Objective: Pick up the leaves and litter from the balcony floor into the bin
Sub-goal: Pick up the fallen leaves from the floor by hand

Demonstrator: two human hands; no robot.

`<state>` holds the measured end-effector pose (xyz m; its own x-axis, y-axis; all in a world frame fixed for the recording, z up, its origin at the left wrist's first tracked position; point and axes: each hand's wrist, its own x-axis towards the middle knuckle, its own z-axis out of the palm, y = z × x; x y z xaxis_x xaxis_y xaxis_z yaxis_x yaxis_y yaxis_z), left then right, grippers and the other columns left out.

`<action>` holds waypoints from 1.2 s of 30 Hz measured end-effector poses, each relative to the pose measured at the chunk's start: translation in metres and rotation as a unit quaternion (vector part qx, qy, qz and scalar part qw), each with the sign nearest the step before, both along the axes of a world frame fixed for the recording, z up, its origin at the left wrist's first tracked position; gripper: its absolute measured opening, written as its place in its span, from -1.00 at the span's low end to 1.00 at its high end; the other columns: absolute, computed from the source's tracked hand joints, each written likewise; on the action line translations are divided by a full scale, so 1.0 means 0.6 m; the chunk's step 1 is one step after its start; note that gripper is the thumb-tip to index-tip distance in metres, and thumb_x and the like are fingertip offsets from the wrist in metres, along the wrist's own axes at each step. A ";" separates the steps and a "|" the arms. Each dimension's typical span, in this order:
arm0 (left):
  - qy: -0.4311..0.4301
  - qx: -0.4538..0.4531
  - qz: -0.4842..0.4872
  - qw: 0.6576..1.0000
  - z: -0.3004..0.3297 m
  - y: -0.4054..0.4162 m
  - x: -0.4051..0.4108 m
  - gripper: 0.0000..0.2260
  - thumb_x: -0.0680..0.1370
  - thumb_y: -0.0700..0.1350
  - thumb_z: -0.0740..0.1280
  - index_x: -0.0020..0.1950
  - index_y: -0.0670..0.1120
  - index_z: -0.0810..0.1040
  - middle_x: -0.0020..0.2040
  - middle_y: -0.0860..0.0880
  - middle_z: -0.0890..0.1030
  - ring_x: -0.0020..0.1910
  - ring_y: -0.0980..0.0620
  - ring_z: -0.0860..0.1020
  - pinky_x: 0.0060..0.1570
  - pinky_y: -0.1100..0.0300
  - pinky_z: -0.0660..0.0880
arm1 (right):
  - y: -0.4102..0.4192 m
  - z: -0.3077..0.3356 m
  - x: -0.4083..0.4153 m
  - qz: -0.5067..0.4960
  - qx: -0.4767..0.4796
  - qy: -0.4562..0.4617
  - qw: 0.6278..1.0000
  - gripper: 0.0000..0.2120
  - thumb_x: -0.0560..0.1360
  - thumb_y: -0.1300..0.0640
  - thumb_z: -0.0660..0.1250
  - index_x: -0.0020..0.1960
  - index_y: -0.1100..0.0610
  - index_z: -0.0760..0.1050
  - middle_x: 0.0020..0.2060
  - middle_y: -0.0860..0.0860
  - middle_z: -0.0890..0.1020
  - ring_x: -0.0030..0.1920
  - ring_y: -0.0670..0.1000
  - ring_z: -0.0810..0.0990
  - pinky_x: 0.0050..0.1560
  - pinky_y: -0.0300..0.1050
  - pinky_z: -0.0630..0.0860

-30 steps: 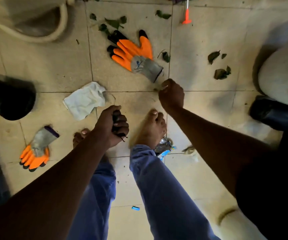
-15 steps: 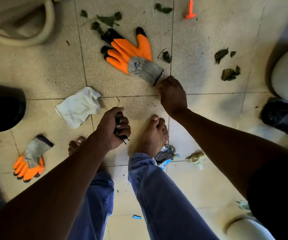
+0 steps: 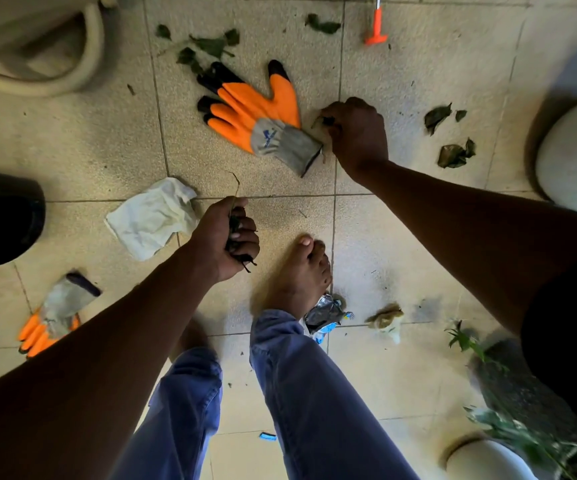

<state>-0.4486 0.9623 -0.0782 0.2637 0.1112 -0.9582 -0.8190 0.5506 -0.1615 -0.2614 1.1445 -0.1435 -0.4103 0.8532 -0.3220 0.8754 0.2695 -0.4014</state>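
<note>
My left hand (image 3: 224,237) grips a bunch of dark leaves (image 3: 237,233) above the tiled floor, a thin stem sticking up from the fist. My right hand (image 3: 356,133) is down at the floor beside the cuff of an orange glove (image 3: 259,112), its fingers pinching a small dark leaf (image 3: 325,121). Loose leaves lie at the right (image 3: 436,116) (image 3: 455,154) and at the top (image 3: 211,46) (image 3: 321,26). A crumpled white paper (image 3: 152,218), a silver wrapper (image 3: 325,315) and a small brown scrap (image 3: 386,318) lie on the floor. A black bin (image 3: 3,223) stands at the left edge.
A second orange glove (image 3: 51,320) lies at lower left. An orange-tipped tool (image 3: 376,29) lies at the top. Pale pots stand at top left (image 3: 72,74), right (image 3: 574,150) and bottom right (image 3: 484,459), with a green plant (image 3: 509,420). My bare foot (image 3: 297,271) stands mid-floor.
My right hand has moved up along the glove's cuff and closed its fingers on a small leaf. The left hand still holds its bunch. The view has shifted forward.
</note>
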 end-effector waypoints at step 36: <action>-0.026 0.005 -0.048 0.999 -0.005 0.029 0.039 -0.61 0.61 -0.05 0.24 -0.39 0.04 0.20 -0.44 0.10 0.15 -0.59 0.16 0.13 -0.62 0.32 0.03 | -0.024 -0.007 0.023 0.064 0.039 -0.007 0.997 -0.76 0.57 0.15 0.25 0.06 0.15 0.68 -0.04 0.17 0.60 -0.12 0.21 0.63 -0.18 -0.06 0.53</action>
<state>-0.4252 0.9796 -0.0813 0.3227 0.0930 -0.9419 -0.7534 0.6277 -0.1961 -0.2475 1.1301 -0.1478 -0.5132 0.8170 -0.2631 0.8371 0.4087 -0.3637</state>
